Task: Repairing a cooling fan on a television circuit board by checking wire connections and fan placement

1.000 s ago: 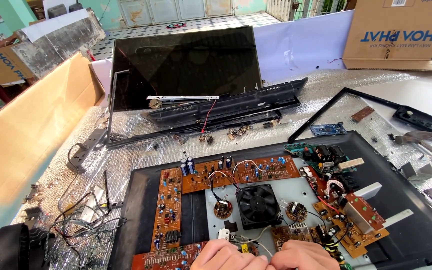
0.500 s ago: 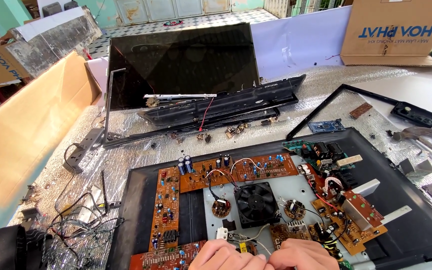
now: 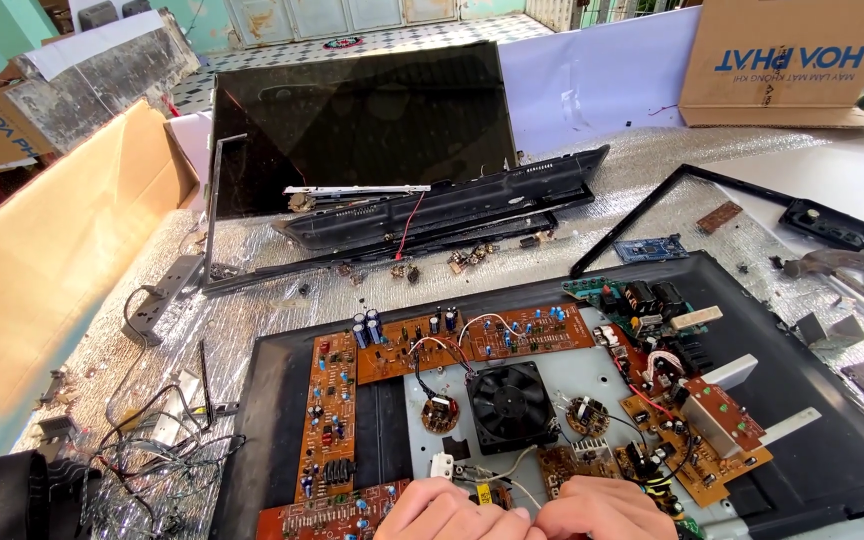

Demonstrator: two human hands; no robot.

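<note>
Two hands, left (image 3: 444,512) and right (image 3: 602,510), curled side by side, touching, at near edge over circuit boards (image 3: 472,335); pinch unclear. One black fan (image 3: 512,405) just beyond. One dark screen panel (image 3: 362,120) far.

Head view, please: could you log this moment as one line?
left hand: on white wires | right hand: beside it, same wires | above: square black cooling fan | around: orange-brown circuit boards in black flat casing
</note>
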